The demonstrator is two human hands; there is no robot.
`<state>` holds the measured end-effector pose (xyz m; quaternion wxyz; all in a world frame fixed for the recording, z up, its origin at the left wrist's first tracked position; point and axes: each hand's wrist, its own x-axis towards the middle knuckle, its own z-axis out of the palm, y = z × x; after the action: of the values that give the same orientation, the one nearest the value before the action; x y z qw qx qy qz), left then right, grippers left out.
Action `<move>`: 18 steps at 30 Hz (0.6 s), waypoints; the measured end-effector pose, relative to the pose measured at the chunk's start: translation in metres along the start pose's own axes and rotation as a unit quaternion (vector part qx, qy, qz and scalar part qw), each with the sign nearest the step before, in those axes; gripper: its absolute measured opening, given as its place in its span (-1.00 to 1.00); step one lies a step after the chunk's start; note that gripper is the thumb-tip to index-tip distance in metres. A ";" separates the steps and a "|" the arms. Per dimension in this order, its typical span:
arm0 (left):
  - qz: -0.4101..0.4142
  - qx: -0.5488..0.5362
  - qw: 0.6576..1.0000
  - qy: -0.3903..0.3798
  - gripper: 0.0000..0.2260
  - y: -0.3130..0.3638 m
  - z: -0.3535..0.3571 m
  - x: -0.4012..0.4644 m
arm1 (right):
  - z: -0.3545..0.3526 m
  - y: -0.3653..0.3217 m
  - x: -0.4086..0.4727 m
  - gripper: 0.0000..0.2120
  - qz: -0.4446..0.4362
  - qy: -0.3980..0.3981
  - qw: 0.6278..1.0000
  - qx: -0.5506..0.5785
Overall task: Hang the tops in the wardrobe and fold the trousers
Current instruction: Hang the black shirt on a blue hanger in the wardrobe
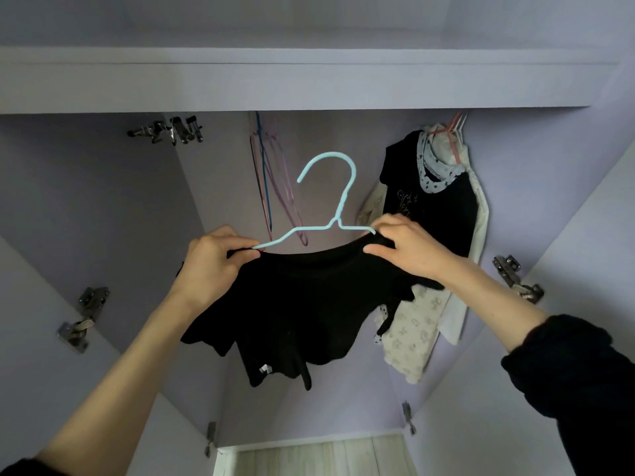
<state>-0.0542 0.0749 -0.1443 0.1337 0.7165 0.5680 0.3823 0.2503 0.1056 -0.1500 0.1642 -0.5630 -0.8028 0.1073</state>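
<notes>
Both hands hold a small black cotton top (292, 304) on a light blue wire hanger (330, 201) inside the pale purple wardrobe (103, 187). The left hand (209, 266) pinches the top's left shoulder; the right hand (405, 249) pinches the right one. Open room lies between thin empty hangers (271, 187) and the hung clothes (436, 214).

Metal door hinges (83, 319) at both sides; pale wood floor (316, 456) below.

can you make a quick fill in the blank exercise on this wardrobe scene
1. The hanger carrying the black top is light ____.
2. The left hand and right hand each pinch the top at its ____.
3. Tops already hung are to the ____ of the held hanger.

Missing words: blue; neckline; right
</notes>
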 end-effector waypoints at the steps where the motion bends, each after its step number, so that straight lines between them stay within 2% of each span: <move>1: 0.000 -0.009 1.000 0.001 -0.86 0.002 -0.001 0.001 | 0.003 -0.002 -0.001 -0.75 0.010 0.009 0.999 0.039; 4: 0.008 -0.015 1.000 -0.007 -0.81 -0.002 -0.007 0.004 | 0.008 0.004 -0.002 -0.76 0.044 0.058 0.990 0.118; 6: 0.002 0.032 0.999 -0.028 -0.71 -0.014 -0.011 0.005 | 0.009 0.013 -0.005 -0.72 0.053 0.077 0.986 0.135; 9: -0.009 0.088 0.996 -0.025 -0.84 -0.030 -0.010 0.005 | 0.007 0.026 -0.010 -0.70 0.066 0.105 0.983 0.136; 12: -0.022 0.061 0.998 -0.020 -0.91 -0.031 0.001 0.008 | 0.004 0.032 -0.015 -0.80 0.074 0.128 0.981 0.129; 14: -0.038 0.041 0.998 -0.009 -0.92 -0.029 0.008 0.013 | 0.001 0.035 -0.019 -0.91 0.093 0.140 0.973 0.161; 18: -0.042 0.058 0.997 0.009 -0.93 -0.030 0.015 0.021 | -0.007 0.043 -0.030 -0.94 0.119 0.111 0.952 0.261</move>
<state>-0.0635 0.1076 -0.1651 0.1023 0.6954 0.6198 0.3490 0.2997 0.0918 -0.1629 0.3794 -0.6005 -0.6507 0.2685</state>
